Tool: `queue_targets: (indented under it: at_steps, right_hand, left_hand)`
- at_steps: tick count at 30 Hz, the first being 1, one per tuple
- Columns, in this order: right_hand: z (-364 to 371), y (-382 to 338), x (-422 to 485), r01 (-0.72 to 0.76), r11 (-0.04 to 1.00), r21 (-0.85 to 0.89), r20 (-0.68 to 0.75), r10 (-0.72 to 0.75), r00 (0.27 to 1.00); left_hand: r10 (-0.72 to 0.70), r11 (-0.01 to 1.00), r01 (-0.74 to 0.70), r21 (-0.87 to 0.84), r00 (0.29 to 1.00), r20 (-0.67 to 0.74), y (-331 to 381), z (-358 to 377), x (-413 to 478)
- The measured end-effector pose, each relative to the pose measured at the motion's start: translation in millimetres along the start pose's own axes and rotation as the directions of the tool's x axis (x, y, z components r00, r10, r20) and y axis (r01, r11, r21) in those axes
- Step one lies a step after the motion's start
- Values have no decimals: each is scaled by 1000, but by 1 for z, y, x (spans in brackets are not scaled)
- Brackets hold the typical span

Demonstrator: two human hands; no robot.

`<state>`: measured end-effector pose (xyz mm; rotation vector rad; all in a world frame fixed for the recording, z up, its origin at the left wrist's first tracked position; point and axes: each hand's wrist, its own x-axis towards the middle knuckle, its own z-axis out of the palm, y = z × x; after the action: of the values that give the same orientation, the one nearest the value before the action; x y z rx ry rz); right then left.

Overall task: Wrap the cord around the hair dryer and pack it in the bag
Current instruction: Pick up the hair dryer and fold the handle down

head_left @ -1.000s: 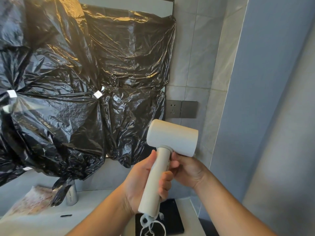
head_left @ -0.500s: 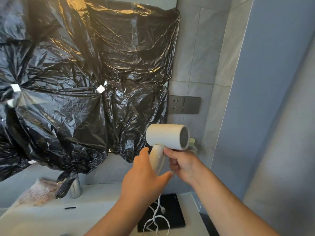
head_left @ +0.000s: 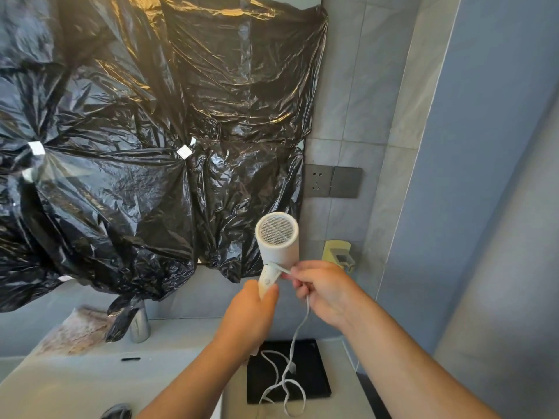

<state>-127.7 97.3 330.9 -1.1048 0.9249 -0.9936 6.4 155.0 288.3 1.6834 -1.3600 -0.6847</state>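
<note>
left hand [head_left: 249,319] grips hair dryer [head_left: 277,241] | right hand [head_left: 320,290] pinches cord [head_left: 298,331]

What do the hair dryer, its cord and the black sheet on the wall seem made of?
Hair dryer: probably matte white plastic; smooth shell, fine mesh grille. Cord: white, likely rubbery plastic; it hangs in loose loops. Black sheet: thin glossy plastic film; crinkled, reflecting light.

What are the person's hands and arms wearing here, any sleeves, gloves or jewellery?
Nothing worn shows. The left hand and right hand are bare, no gloves, rings or watch visible; the left forearm and right forearm are uncovered to the frame's edge, so no sleeve is in view.
</note>
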Motion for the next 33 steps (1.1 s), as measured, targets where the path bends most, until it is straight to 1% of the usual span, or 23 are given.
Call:
queue_targets:
  at_steps: [1,2,3,6,9,11,13,17,21,25,27,29,31,33]
  right_hand:
    - [0,-1,0,14,1000,-11,-5,-14,1000]
    - [0,-1,0,33,999,-37,-16,-34,999]
    - [0,-2,0,54,997,-64,-26,-56,998]
    - [-1,-3,-1,103,986,-134,-28,-108,994]
    - [-2,-1,-4,157,967,-201,-10,-162,987]
    - [-2,0,-5,197,950,-243,3,-202,979]
    - [-2,1,-7,237,931,-279,19,-242,970]
    - [-2,-1,-11,282,908,-309,19,-290,957]
    - [-1,-3,-14,293,861,-416,11,-317,948]
    - [2,-3,-20,317,835,-451,-2,-355,935]
    - [3,-1,-21,299,830,-472,-30,-354,935]
    - [3,3,-22,244,841,-482,-73,-316,946]
    - [2,5,-23,193,881,-432,-94,-257,962]
    - [1,5,-23,181,906,-383,-89,-232,969]
  left_hand:
    - [-35,983,42,-178,999,41,2,0,-1]
    - [-78,940,104,-324,993,94,5,-1,-3]
    - [-119,885,174,-431,981,150,7,-2,-5]
    - [-173,735,330,-592,936,307,6,-5,-9]
    - [-181,579,425,-696,899,398,7,-8,-12]
    - [-170,515,464,-720,879,445,10,-10,-14]
    - [-145,480,481,-733,868,475,11,-12,-16]
    - [-109,441,500,-745,854,509,10,-14,-17]
    - [-80,416,503,-758,850,520,8,-13,-19]
    - [-47,380,505,-775,847,529,9,-14,-22]
    - [-23,341,510,-790,844,536,11,-14,-22]
    - [17,297,521,-800,835,550,13,-15,-23]
    - [52,284,530,-799,824,565,15,-17,-24]
    - [73,288,537,-793,813,577,15,-18,-26]
